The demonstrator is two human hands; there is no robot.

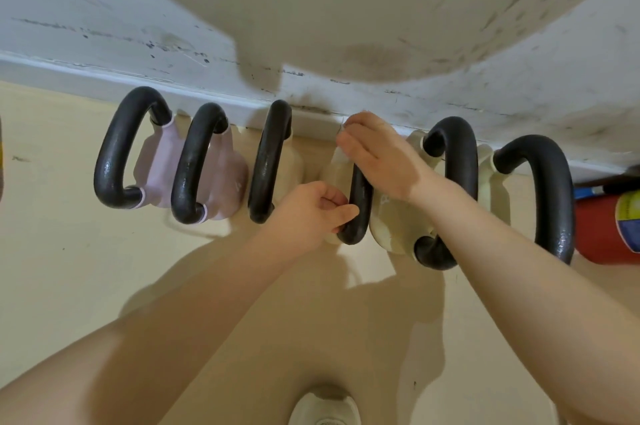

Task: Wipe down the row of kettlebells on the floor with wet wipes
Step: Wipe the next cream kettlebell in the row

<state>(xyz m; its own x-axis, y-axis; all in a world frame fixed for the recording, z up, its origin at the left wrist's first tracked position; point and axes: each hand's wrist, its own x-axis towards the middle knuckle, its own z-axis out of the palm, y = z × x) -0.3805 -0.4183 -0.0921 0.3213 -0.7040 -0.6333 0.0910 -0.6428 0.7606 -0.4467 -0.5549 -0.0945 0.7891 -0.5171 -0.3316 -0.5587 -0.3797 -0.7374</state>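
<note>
Beige floor (52, 251), scuffed wall (104, 8) | left grip (311, 209) clamped on kettlebell handle (360, 209) | right grip (377, 154) pinching wipe (341, 156)

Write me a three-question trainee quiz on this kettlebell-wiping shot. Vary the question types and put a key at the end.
1. True or false: the left hand grips the black handle of the fourth kettlebell from the left.
2. How many kettlebell handles show in the row? A) four B) six C) eight
3. Fill in: the two leftmost kettlebell bodies are ___ in colour.

Key: 1 true; 2 B; 3 pink. The right hand presses a wet wipe near that handle's far end.
</note>
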